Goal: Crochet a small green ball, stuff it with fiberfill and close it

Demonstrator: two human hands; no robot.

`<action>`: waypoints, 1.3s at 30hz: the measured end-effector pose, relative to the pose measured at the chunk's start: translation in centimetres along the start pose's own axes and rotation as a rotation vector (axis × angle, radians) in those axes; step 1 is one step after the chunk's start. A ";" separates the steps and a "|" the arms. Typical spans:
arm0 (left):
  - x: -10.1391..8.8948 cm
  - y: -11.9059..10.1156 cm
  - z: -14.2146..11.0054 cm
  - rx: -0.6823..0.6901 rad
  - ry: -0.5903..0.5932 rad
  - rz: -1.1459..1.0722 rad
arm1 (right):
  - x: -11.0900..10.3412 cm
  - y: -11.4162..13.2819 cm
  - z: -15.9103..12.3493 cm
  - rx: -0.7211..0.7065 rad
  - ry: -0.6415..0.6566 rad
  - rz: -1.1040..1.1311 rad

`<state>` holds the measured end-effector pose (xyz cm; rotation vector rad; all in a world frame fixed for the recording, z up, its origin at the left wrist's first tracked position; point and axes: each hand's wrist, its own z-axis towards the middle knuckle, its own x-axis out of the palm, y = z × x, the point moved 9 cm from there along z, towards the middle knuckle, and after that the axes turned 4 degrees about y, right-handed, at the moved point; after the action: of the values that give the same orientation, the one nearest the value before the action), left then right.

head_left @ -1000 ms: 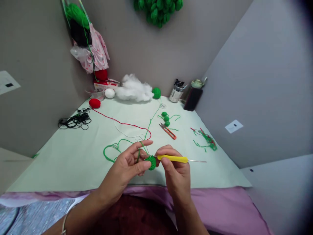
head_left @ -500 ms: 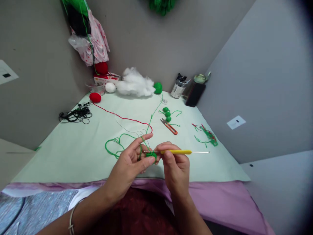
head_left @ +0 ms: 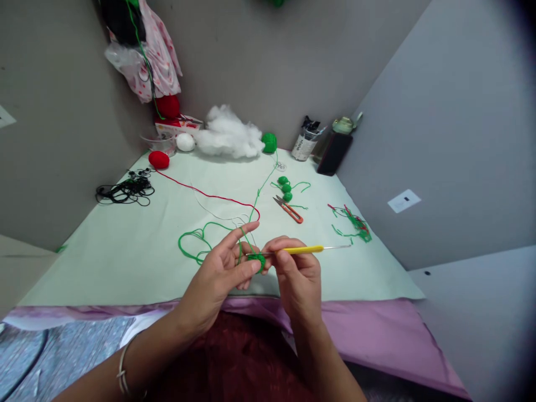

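Note:
Between thumb and fingers, my left hand [head_left: 226, 261] pinches a small green crochet piece [head_left: 258, 261]. Its index finger is raised, with green yarn [head_left: 246, 237] running over it. My right hand [head_left: 298, 272] is closed around the yellow handle of a crochet hook [head_left: 304, 249]. The hook's left metal tip lies at the top edge of the piece, and its other tip points right. Fingertips of both hands are close together at the piece, and part of it is hidden by them. From there the yarn leads back to a green yarn ball [head_left: 269, 143].
Orange thread snips [head_left: 288, 210] lie beside several small green crocheted balls [head_left: 286, 188]. Yarn scraps [head_left: 355, 224] are at the right, black cord [head_left: 128, 190] and a red ball [head_left: 159, 160] at the left. White stuffing [head_left: 228, 134], a cup [head_left: 304, 145] and a phone [head_left: 335, 153] stand at the back.
The crochet hook has tilted, its right end now higher. The whole view has shifted slightly, so the table contents sit a little higher in the picture. Both hands keep their hold.

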<state>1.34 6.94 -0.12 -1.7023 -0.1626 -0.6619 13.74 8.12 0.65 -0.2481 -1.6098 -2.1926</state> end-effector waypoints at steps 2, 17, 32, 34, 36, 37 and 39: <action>0.0 0.1 0.0 -0.015 0.009 0.004 | 0.1 0.0 0.1 0.005 -0.011 0.016; -0.2 0.3 -0.4 0.027 -0.081 0.043 | 2.4 3.9 -2.6 -0.603 -0.056 -0.841; 0.0 0.4 -0.1 -0.067 0.051 -0.136 | -1.4 2.8 0.0 -0.116 -0.139 -0.070; -0.1 0.3 -0.1 -0.034 0.025 -0.057 | -1.3 2.5 -0.1 -0.101 -0.141 -0.063; -0.2 0.4 -0.2 -0.016 0.001 0.000 | -1.2 2.1 -0.2 -0.095 -0.128 -0.076; -0.2 0.5 -0.1 -0.014 -0.002 0.015 | -1.0 2.0 -0.3 -0.094 -0.116 -0.088; -0.3 0.8 -0.1 -0.021 -0.002 0.026 | -0.8 1.7 -0.5 -0.093 -0.091 -0.124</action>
<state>1.45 6.71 -0.93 -1.7221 -0.1347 -0.6445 15.27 7.40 1.67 -0.2859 -1.6116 -2.3854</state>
